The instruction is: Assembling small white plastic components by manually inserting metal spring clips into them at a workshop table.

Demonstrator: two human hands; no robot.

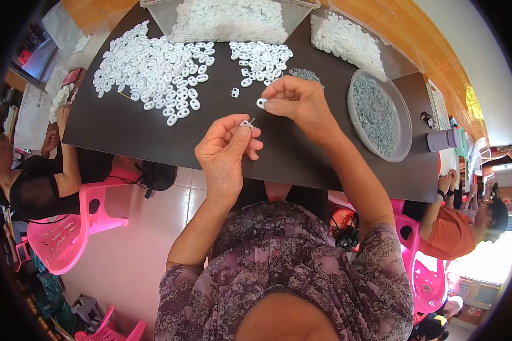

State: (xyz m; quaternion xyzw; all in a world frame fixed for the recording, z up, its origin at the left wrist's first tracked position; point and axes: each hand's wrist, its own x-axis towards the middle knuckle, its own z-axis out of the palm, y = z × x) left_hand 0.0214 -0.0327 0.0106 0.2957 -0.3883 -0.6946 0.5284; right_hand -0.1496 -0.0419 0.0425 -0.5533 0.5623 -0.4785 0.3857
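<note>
Pinches a small white piece (245,123) in the left grip (223,145), closed down between thumb and forefinger, with the other fingers loosely bent. Shows a grey screw (252,121) sticking up at that piece, close to the thumb tip; cannot tell how deeply seated. Holds a second white piece (261,103) in the right grip (299,105), nipped between thumb and fingertips with barely a gap, with a hole in view. Holds both pieces over the dark surface (153,139), near each other but apart, with the second farther from the body.

Carries, on the left of the surface, a large spread of white pieces (153,68), oval and two-holed, heaped toward the back and thinning toward the front. Bears a smaller cluster (261,59) beyond both grips, with a loose piece (235,92) just beside. Has a small heap of screws (307,74) behind the right grip, partly hidden. Holds many more screws in a round clear tub (405,122) to the right. Bears also a clear bin (159,17) and a clear box (404,57) along the far side, both containing white pieces. Includes a greyish-purple cup (441,140) near the right end.
</note>
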